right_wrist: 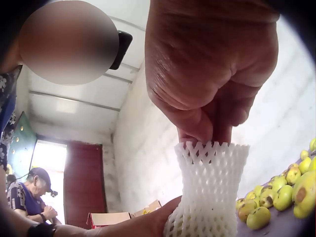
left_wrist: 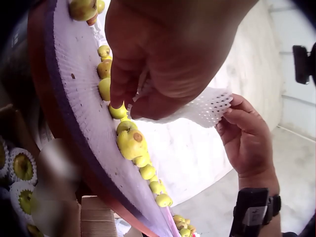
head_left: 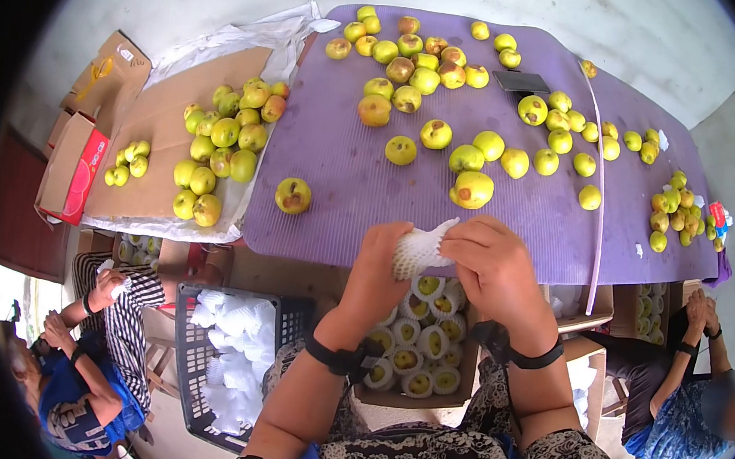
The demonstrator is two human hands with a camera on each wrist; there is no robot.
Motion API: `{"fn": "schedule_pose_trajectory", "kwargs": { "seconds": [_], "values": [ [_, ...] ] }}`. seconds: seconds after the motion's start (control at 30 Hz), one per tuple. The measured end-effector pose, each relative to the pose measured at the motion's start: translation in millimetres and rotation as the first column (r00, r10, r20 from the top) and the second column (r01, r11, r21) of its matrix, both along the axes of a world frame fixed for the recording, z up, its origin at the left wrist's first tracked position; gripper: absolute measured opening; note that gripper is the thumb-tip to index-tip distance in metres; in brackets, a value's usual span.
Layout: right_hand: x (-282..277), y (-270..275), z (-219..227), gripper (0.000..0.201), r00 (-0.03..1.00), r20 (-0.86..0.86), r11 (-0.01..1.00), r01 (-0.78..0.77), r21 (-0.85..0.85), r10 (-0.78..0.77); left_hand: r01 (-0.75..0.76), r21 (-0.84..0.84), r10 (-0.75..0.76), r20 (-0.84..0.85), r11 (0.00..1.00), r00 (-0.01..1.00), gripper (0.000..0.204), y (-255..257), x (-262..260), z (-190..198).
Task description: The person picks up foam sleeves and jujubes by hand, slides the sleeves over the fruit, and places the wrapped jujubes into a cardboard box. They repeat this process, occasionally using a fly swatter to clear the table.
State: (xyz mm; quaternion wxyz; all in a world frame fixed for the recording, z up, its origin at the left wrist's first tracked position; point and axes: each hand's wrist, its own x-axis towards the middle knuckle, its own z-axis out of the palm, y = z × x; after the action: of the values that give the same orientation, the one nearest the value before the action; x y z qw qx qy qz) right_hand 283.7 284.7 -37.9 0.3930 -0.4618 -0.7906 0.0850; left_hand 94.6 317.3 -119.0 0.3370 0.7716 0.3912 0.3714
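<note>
A white foam net sleeve (head_left: 417, 252) is held between both hands over the front edge of the purple-covered table. My left hand (head_left: 371, 269) grips its body from the left, fingers curled round it. With thumb and fingers, my right hand (head_left: 494, 265) pinches the sleeve's other end. In the right wrist view, the right fingertips (right_wrist: 202, 133) are at the open rim of the mesh (right_wrist: 212, 182), and a yellow-green tint shows through its lower part. The left wrist view shows the sleeve (left_wrist: 210, 106) stretched between the hands. Below is a box of net-wrapped apples (head_left: 419, 341).
Loose yellow-green apples (head_left: 435, 134), many with brown spots, lie over the purple table cover (head_left: 336, 184). More apples (head_left: 228, 137) sit on cardboard to the left. A black crate (head_left: 184, 362) holds white foam nets. Two other people sit at either side.
</note>
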Motion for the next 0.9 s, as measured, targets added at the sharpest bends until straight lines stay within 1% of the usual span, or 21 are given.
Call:
{"fn": "schedule_pose_trajectory", "kwargs": {
  "seconds": [0.1,0.23,0.3,0.37,0.4,0.47,0.53,0.6,0.63,0.7,0.73,0.8,0.83,0.87,0.9],
  "values": [
    [3.8,-0.2,-2.2,0.019,0.999,0.024,0.999,-0.020,-0.047,0.021,0.001,0.022,-0.001,-0.003,1.000,1.000,0.066,-0.3,-0.1,-1.6],
    [3.6,0.7,-2.7,0.021,0.998,0.009,0.995,-0.059,-0.076,0.060,0.014,-0.007,-0.014,-0.016,1.000,1.000,0.065,-0.5,-1.0,1.4],
    [2.6,-0.6,-0.2,0.023,0.998,0.012,0.994,-0.062,-0.090,0.064,0.027,-0.017,-0.028,-0.042,0.999,0.999,0.058,-1.3,-0.8,7.2],
    [0.0,-3.8,6.7,0.030,0.998,0.011,0.969,-0.063,-0.239,0.068,0.030,-0.036,-0.031,-0.028,0.999,0.999,0.058,-2.4,-0.1,7.8],
    [-0.4,-4.3,6.8,0.030,0.998,0.011,0.969,-0.057,-0.240,0.061,0.031,-0.055,-0.032,-0.014,0.998,0.999,0.058,-2.7,0.8,7.7],
    [-1.6,-5.3,6.5,0.041,0.994,0.072,0.944,-0.051,-0.325,0.078,0.054,-0.054,-0.055,-0.022,0.997,0.998,0.059,-2.2,0.5,6.0],
    [-4.2,-5.7,2.8,0.044,0.996,0.067,0.943,-0.038,-0.330,0.064,0.075,-0.053,-0.077,-0.031,0.996,0.997,0.060,-2.3,1.8,4.9],
    [-6.9,-5.3,-1.1,0.047,0.997,0.060,0.941,-0.032,-0.336,0.056,0.098,0.011,-0.097,-0.053,0.995,0.994,0.062,-3.0,2.8,4.1],
    [-8.2,-4.6,-2.7,0.048,0.995,0.077,0.943,-0.041,-0.329,0.070,0.100,0.008,-0.100,-0.054,0.995,0.994,0.062,-4.2,3.5,3.4],
    [-10.2,-4.4,-6.3,0.050,0.992,0.091,0.943,-0.051,-0.330,0.086,0.086,-0.019,-0.086,-0.006,0.996,0.996,0.072,-8.6,4.8,0.7],
    [-11.0,-4.5,-8.0,0.049,0.994,0.078,0.937,-0.045,-0.347,0.077,0.084,-0.026,-0.085,-0.007,0.996,0.996,0.072,-10.2,4.1,-2.2],
    [-11.2,-2.6,-12.7,0.049,0.995,0.065,0.927,-0.045,-0.372,0.074,0.142,-0.091,-0.128,0.151,0.986,0.980,0.085,-12.1,3.0,-7.5],
    [-10.3,-1.0,-16.6,0.050,0.996,0.051,0.933,-0.046,-0.357,0.068,0.138,-0.106,-0.121,0.151,0.985,0.981,0.085,-11.8,2.2,-9.6],
    [-9.7,-0.8,-20.7,0.052,0.997,0.034,0.936,-0.047,-0.349,0.063,0.148,-0.067,-0.137,0.152,0.987,0.979,0.092,-10.0,1.6,-10.7],
    [-9.3,-1.7,-19.9,0.052,0.997,0.026,0.924,-0.054,-0.378,0.069,0.158,-0.039,-0.151,0.152,0.987,0.977,0.098,-11.5,0.3,-13.0]
  ]
}}
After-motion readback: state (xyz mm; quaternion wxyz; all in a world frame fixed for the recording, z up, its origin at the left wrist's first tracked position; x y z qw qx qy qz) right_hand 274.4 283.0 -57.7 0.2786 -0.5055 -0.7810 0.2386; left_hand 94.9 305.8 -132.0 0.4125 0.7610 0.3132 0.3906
